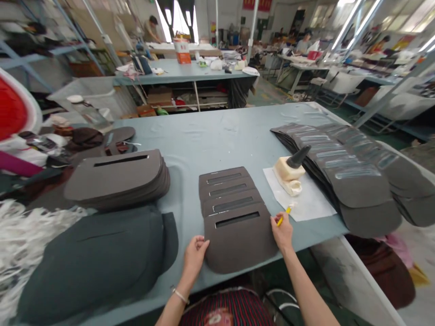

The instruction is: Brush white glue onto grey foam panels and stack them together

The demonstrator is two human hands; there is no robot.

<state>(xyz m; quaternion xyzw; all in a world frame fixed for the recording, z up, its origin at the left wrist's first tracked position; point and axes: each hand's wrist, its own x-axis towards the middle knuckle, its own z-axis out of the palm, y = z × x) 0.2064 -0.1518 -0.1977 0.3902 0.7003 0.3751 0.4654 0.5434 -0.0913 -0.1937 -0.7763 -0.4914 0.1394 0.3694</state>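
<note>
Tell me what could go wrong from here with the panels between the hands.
The overlapping panels could slip out of line if the left hand or right hand tugs the front panel, which lies close to the near edge of the table.
The yellow stick in the right hand might brush the panel beside it.
A sideways swing of that hand may knock the cream container on the white paper.
</note>
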